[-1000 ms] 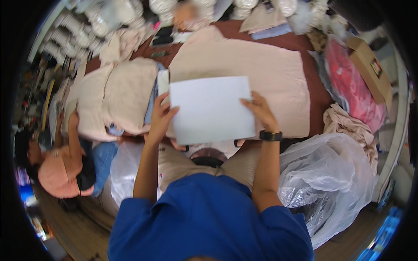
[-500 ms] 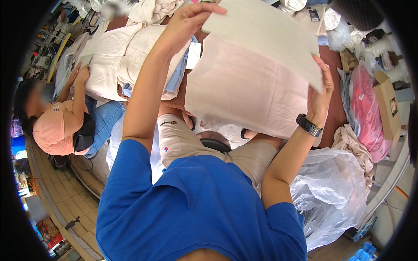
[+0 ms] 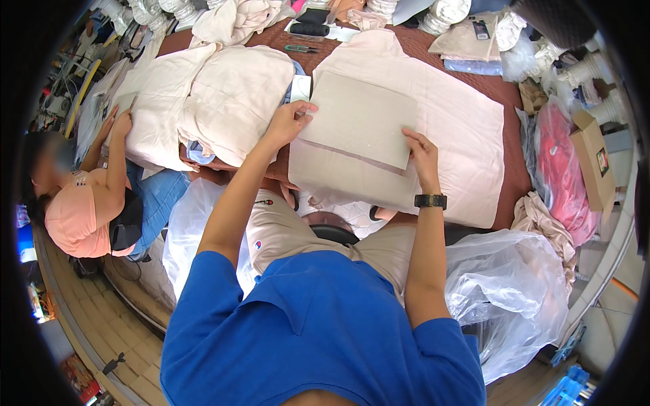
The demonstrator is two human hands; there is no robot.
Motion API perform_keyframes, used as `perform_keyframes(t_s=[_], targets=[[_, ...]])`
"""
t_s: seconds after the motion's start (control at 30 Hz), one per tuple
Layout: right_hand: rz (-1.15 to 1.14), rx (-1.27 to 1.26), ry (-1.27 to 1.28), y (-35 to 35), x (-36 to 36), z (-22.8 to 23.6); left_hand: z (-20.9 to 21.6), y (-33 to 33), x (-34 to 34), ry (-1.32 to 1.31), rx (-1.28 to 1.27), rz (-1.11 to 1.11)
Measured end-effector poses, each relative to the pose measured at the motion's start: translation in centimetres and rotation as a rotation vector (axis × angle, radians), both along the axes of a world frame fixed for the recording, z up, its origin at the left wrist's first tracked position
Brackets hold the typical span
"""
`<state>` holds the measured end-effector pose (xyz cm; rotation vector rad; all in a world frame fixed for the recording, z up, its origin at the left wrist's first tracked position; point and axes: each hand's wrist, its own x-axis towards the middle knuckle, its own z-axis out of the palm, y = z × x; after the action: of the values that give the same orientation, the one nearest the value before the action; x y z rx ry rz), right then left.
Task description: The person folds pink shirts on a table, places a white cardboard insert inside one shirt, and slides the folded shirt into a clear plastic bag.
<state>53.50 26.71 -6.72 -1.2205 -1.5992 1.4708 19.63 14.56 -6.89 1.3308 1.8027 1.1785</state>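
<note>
Grey cardboard sheet [image 3: 359, 122] held out between two hands, over a pale pink shirt [image 3: 460, 149].
The sheet lies above the shirt's left part on the brown-covered tabletop [image 3: 264, 42] – whether it rests flat or hovers slightly, I cannot tell. The left hand [image 3: 290, 123] has its grip pinched on the sheet's left edge; the right hand [image 3: 423, 155] has fingertips at the right edge, but its thumb is hidden, so I cannot tell if that grip is clamped. The sheet looks light and stiff, likely to crease at the corners – best held by opposite side edges. The shirt looks soft and easily rumpled.
</note>
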Motion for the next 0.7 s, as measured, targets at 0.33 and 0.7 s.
perform_keyframes(t_s=[0.33, 0.7], targets=[[-0.121, 0.560, -0.284, -0.6, -1.7, -1.5, -0.4, 1.3, -0.1, 0.284, 0.104, 0.046], [-0.122, 0.586, -0.370, -0.3, -2.5, -1.9, 0.4, 2.2, -0.7, 0.375, -0.011, -0.004]])
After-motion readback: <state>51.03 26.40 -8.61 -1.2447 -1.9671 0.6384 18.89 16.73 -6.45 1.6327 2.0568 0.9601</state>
